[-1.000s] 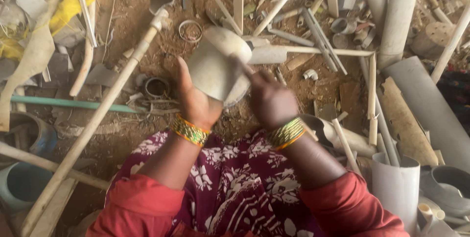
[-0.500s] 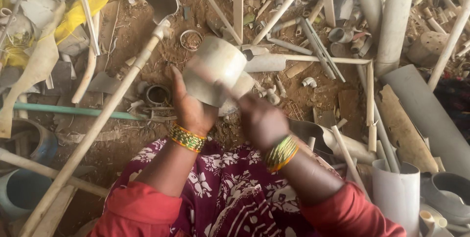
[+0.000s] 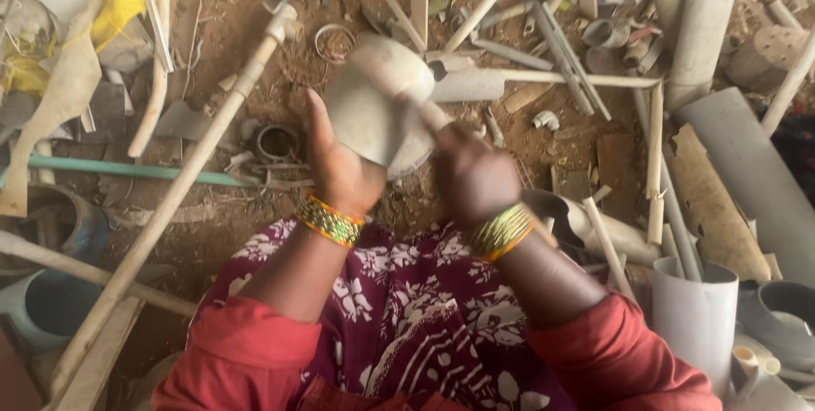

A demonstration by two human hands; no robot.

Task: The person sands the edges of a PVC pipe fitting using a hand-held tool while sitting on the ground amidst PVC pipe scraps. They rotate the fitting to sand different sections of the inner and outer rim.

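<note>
Above littered dirt ground (image 3: 255,29), left hand (image 3: 340,169) fingers cup pipe fitting (image 3: 373,105).

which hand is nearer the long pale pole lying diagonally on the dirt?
Left. The left hand sits just right of the long pale pole; the right hand is farther right, beyond the grey pipe piece.

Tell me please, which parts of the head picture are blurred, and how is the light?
Head view: the right hand and the stick-like tool it holds are smeared by motion blur; the grey pipe piece in the left hand is soft too. The scrap pipes on the dirt ground are sharper. Light is soft and even, without hard shadows or glare.
</note>
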